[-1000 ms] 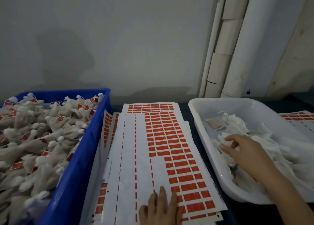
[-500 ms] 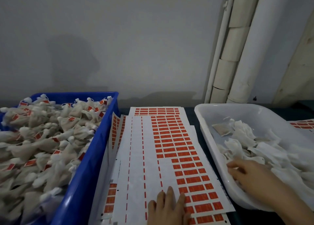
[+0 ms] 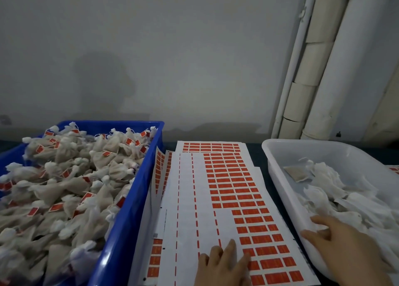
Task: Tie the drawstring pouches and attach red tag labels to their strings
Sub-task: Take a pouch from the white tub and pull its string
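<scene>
Loose white fabric pouches (image 3: 336, 190) lie at one o'clock of the nearer right hand (image 3: 341, 244), whose fingers spread on them; the left hand (image 3: 224, 264) lies flat on the red label sheet (image 3: 226, 177).

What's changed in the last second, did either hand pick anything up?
The right hand drew back across the loose pouches toward the near left wall of the white tray; its fingers lie spread, nothing taken hold of. The left hand stayed flat on the label sheet, and the blue bin is as it was.
</scene>
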